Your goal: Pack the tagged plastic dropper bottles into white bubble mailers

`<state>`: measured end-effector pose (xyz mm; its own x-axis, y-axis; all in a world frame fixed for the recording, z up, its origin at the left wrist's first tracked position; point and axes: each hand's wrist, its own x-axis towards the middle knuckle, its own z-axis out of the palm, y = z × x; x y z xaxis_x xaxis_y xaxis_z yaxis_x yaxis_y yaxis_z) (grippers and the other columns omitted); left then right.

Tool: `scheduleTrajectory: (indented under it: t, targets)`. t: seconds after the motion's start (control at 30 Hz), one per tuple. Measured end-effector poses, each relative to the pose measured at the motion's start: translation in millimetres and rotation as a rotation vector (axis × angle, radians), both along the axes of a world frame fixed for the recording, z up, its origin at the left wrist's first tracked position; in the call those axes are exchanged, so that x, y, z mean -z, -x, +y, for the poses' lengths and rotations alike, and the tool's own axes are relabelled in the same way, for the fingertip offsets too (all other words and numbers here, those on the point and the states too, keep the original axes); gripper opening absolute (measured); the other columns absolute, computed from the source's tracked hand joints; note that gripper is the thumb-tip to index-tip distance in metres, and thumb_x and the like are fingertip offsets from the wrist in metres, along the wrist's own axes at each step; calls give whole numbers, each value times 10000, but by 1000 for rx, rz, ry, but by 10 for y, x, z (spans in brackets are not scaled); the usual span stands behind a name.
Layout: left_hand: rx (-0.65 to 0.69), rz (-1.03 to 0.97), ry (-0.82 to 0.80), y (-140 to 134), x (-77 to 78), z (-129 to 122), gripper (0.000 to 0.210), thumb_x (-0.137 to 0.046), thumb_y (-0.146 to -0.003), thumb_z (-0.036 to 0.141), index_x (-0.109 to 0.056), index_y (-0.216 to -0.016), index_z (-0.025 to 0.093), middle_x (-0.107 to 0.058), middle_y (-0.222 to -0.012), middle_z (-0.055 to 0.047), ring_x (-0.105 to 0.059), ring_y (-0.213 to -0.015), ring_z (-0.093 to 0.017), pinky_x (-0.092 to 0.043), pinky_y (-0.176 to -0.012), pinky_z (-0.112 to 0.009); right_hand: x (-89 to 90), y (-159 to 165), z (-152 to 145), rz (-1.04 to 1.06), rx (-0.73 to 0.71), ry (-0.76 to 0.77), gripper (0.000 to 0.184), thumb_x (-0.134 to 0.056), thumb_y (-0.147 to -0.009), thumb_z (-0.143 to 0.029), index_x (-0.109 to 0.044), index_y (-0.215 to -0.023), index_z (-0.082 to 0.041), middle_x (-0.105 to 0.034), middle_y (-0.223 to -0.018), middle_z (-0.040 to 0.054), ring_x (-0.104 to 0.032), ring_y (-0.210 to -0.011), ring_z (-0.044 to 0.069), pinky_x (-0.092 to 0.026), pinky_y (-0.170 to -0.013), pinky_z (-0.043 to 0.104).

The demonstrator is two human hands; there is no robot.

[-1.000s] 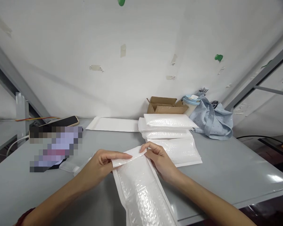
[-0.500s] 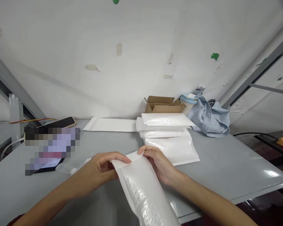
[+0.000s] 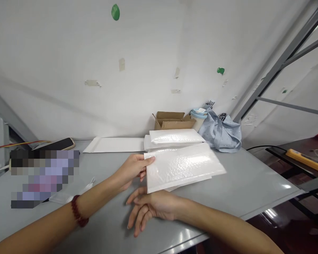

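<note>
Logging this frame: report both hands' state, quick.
Left hand: closed on a white padded mailer, at its left edge.
Right hand: open, fingers loosely curled, holding nothing.

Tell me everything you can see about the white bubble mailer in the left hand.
The bubble mailer is a flat white rectangle, glossy and plastic-looking, its face dimpled and catching the light. It lies crosswise, pinched by the left hand near the far corner of its left end, thumb on top. It overlaps other white mailers; whether it rests on them is unclear. The right hand is at its near left corner, perhaps touching. No print shows.
</note>
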<state>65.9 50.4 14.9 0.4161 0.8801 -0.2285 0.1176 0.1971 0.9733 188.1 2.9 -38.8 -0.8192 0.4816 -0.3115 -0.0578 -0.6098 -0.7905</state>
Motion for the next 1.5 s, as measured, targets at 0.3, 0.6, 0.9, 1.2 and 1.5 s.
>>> scheduleTrajectory:
  t: [0.3, 0.6, 0.9, 1.2, 1.5]
  targets:
    - [-45, 202, -110, -239, 216, 209, 400, -336, -864, 549, -379, -663, 206, -394, -522, 64, -464, -426, -94, -409, -429, -218, -21, 14, -59, -69, -211, -55, 554, -783, -561, -565, -538, -847, -159, -659, -596, 3, -639, -460, 140, -497, -494, 233]
    - [16, 901, -673, 612, 190, 475, 325, -437, -826, 98, -549, -1131, 122, -586, -1162, -194, -480, -1193, -336, -413, -941, -504, -345, -95, -24, -102, 212, -284, 430, -716, -679, -527, -533, -771, -149, -643, -613, -6, -620, -447, 106, -463, -446, 201]
    - [38, 1383, -808, 941, 364, 856, 306, -566, -903, 321, -557, -1158, 153, -594, -1151, -81, -611, -970, -210, -527, -818, -418, -315, -82, -54, -172, 388, -469, 323, -614, -811, -466, -526, -815, -156, -629, -620, -13, -607, -446, 95, -456, -455, 207]
    - [-165, 1466, -1042, 1034, 133, 384, 306, -396, -857, 3, -618, -1058, 67, -635, -1084, -224, -594, -1063, -327, -463, -889, -473, -340, -120, -120, -238, 679, -997, 114, -489, -904, -266, -570, -901, -186, -617, -883, 62, -658, -738, 156, -553, -559, 282]
    - [-285, 807, -1952, 1497, 191, -397, 244, -504, -862, 191, -647, -1045, 267, -724, -841, -22, -637, -875, -210, -497, -825, -380, -460, -275, -11, -390, 684, -1628, 482, -568, -854, -338, -379, -1290, -257, -428, -1341, 125, -404, -1280, 287, -407, -1014, 510]
